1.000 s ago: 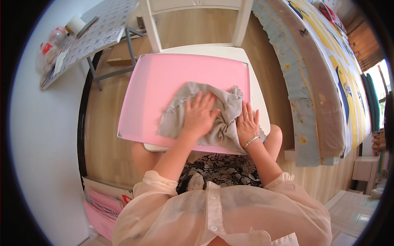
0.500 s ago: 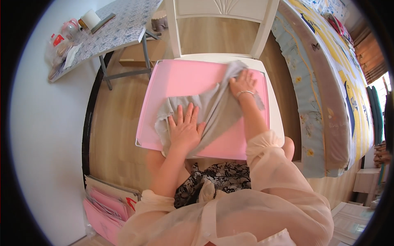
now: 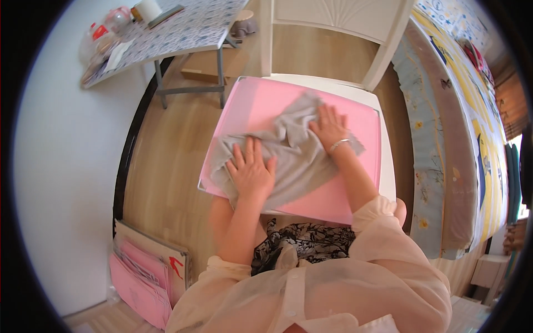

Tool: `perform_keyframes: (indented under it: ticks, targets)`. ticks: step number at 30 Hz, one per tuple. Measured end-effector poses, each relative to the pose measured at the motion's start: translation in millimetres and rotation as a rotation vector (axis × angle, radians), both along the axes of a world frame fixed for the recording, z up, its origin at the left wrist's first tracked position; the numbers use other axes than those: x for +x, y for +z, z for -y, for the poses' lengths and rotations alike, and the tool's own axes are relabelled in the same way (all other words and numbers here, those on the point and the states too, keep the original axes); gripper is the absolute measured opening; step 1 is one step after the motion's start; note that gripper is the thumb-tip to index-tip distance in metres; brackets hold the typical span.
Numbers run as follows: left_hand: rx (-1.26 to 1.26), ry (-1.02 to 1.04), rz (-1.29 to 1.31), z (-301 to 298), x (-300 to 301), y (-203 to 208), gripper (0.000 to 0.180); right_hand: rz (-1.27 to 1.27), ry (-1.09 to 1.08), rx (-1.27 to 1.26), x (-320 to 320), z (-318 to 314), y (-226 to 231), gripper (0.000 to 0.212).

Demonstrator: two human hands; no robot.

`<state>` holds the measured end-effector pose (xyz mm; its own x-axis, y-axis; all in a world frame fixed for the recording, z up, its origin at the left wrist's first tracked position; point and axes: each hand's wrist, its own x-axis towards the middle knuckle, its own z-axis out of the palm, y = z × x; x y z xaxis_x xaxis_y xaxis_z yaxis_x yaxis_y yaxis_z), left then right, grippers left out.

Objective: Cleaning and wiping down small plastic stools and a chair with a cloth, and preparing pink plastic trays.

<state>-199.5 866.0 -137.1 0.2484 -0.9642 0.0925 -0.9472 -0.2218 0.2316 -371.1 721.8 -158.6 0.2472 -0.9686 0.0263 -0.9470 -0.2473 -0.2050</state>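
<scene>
A grey cloth [image 3: 291, 161] lies bunched and wrinkled over a flat pink panel [image 3: 355, 186] with metal corners. The panel rests on the seat of a white chair [image 3: 385, 111]. My left hand [image 3: 251, 171] presses flat on the cloth's left part, its fingers spread. Farther right, my right hand [image 3: 331, 130], with a bracelet at the wrist, lies flat on the cloth's upper right part, fingers apart. Neither hand grips the cloth.
A patterned folding table [image 3: 183, 39] at the far left bears a paper roll [image 3: 149, 10] and bags. Beneath it sits a cardboard box [image 3: 208, 66]. Pink folded pieces [image 3: 139, 283] lean at the lower left. A bed [image 3: 452, 127] runs along the right side.
The cloth has bunched up more, with folds between my hands. My right hand has come slightly nearer on the panel. The whole view has shifted, so the chair appears farther right.
</scene>
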Motion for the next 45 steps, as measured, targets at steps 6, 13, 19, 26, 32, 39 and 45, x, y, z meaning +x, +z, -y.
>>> perform_keyframes:
  ticks: [6, 13, 19, 26, 32, 39, 45]
  targets:
    - [0.031, 0.334, 0.194, 1, 62, -1, 0.059, -0.075, -0.083, 0.061, -7, -18, 17, 0.064]
    - [-0.006, 0.279, -0.090, -6, 80, 3, 0.042, 0.064, -0.060, -0.013, 35, 4, 15, 0.049]
    - [-0.182, 0.209, -0.146, 2, 59, -10, 0.030, 0.196, 0.303, -0.268, 114, 48, -14, 0.040]
    - [-0.141, 0.286, -0.181, -5, 61, -13, 0.012, 0.145, 0.662, -0.282, 151, -41, -7, 0.040]
    - [-0.145, 0.280, -0.175, -8, 62, 2, 0.027, 0.184, 0.215, 0.001, 14, -95, 22, 0.041]
    - [-0.137, 0.219, 0.094, 1, 51, -5, 0.037, -0.002, 0.029, -0.054, -10, -154, 17, 0.062]
    - [0.113, -0.133, 0.115, -23, -40, -8, 0.050, -0.006, 0.156, -0.131, 10, -147, 9, 0.055]
